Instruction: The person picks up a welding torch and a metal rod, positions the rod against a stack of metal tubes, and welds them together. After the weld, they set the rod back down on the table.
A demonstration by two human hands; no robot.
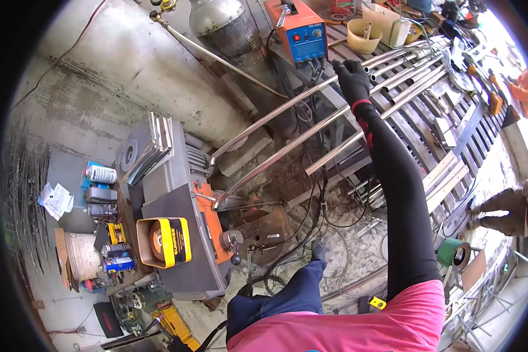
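Observation:
My right hand (353, 83), in a black glove with a red cuff, reaches far out over the slatted metal bench. Its fingers curl around a long shiny steel pipe (276, 119), which stretches down to the left from the bench. Two more pipes lie beside it, a middle pipe (287, 154) and a shorter lower pipe (334, 154). At the bottom edge, a dark gloved shape that appears to be my left hand (179, 345) is mostly cut off. Close to it are a thin dark rod (151, 324) and a black cable (212, 335); its grip is not discernible.
An orange welding machine (299, 35) stands behind my right hand, near a gas cylinder (220, 20). A grey-orange machine (208, 217) carries a yellow tin (182, 242). Loose cables (317, 220) cross the floor. Another person's legs (504, 211) show at right.

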